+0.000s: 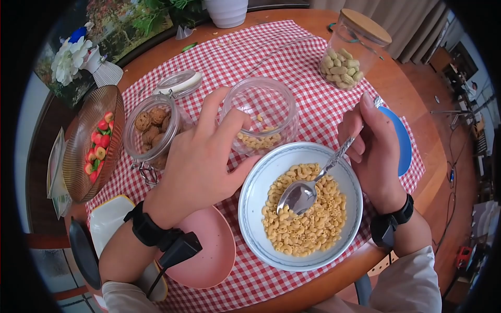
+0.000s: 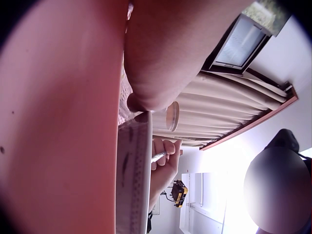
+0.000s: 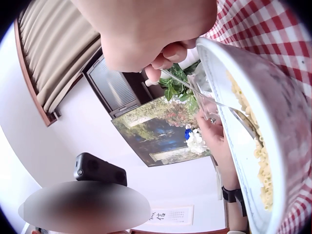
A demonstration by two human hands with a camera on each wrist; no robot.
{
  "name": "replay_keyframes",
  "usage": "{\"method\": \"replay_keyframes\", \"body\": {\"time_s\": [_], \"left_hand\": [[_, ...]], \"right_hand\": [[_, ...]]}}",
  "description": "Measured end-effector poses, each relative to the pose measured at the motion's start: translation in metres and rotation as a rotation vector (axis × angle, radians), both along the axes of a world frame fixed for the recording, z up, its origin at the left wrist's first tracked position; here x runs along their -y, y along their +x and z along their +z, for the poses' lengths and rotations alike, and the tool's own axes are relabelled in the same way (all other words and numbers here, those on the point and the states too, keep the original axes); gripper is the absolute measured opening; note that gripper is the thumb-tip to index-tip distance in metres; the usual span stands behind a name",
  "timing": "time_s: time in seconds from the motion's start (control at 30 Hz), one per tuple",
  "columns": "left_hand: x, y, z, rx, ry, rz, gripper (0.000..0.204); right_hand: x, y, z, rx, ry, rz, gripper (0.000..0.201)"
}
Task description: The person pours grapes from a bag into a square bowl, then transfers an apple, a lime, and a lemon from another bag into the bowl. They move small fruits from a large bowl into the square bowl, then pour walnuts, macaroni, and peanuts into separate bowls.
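My right hand (image 1: 373, 151) grips the spoon (image 1: 300, 197) by its handle, thumb raised; the spoon's bowl rests on the macaroni (image 1: 313, 237) in the white bowl (image 1: 250, 229). My left hand (image 1: 203, 161) is spread between that bowl and the clear jar (image 1: 286, 94), its thumb tip at the bowl's rim and two fingers at the jar's near left side. Some macaroni lies at the bottom of this lidless jar. In the left wrist view a fingertip meets the bowl's rim (image 2: 148, 146). The right wrist view shows the spoon (image 3: 246, 122) slanting into the bowl (image 3: 278, 146).
A walnut jar (image 1: 136, 151) with its lid flipped back and a ribbed dish (image 1: 73, 167) of red fruit stand at left. Nearer me are a pink plate (image 1: 206, 250) and a white dish (image 1: 107, 216). A peanut jar (image 1: 334, 49) and blue plate (image 1: 399, 141) are at right.
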State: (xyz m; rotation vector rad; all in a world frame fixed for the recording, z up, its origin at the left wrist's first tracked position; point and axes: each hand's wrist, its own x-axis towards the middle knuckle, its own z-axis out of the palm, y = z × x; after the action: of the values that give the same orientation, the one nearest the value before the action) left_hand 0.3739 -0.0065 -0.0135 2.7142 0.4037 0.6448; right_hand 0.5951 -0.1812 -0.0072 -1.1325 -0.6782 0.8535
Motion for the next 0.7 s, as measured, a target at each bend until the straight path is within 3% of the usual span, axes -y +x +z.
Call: {"method": "replay_keyframes", "body": {"time_s": [0.33, 0.43, 0.5, 0.7], "left_hand": [[-0.0017, 0.0010, -0.0021, 0.031, 0.026, -0.016, 0.049], [-0.0016, -0.0001, -0.0022, 0.011, 0.038, -0.006, 0.048], [-0.0018, -0.0001, -0.0020, 0.012, 0.044, -0.013, 0.048], [-0.0011, 0.0001, -0.0011, 0.014, 0.028, -0.012, 0.046]], "right_hand": [[-0.0045, 0.0033, -0.0020, -0.226, -0.037, 0.035, 0.044], [-0.0041, 0.0074, -0.0036, -0.420, 0.046, 0.099, 0.041], [-0.0052, 0.0053, -0.0027, -0.499, 0.083, -0.084, 0.038], [-0.0052, 0.0019, 0.0018, -0.367, 0.102, -0.167, 0.040]]}}
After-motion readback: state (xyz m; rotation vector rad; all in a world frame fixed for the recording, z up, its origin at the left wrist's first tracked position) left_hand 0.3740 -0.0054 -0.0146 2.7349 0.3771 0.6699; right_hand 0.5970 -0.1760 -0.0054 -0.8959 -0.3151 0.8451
